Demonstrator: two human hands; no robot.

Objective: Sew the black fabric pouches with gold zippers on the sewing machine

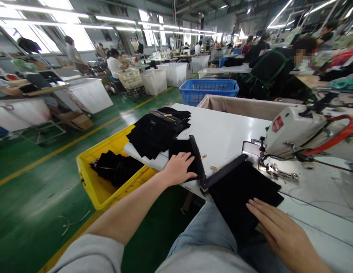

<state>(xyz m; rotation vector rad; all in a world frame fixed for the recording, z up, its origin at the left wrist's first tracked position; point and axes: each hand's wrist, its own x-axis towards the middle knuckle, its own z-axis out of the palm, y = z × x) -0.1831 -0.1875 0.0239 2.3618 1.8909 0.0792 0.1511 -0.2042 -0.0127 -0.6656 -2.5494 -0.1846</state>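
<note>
My left hand (180,168) lies with fingers spread on a black fabric panel (180,146) that has a zipper strip along its edge. A second black fabric panel (239,189), also edged with a zipper strip, slants over the table's front edge towards my lap. The two strips meet at a corner between my hands. My right hand (281,231) has the second panel's near right edge between its straight fingers and its mostly hidden thumb. Gold-coloured zipper pulls (215,168) lie on the white table beside the strips. A stack of black panels (156,131) rests beyond my left hand.
A sewing machine (296,129) stands on the right of the white table (222,129). Below the table's left end, a yellow crate (105,199) holds black pieces. Behind are a fabric-lined bin (245,108), a blue basket (209,87) and a bending person (273,68).
</note>
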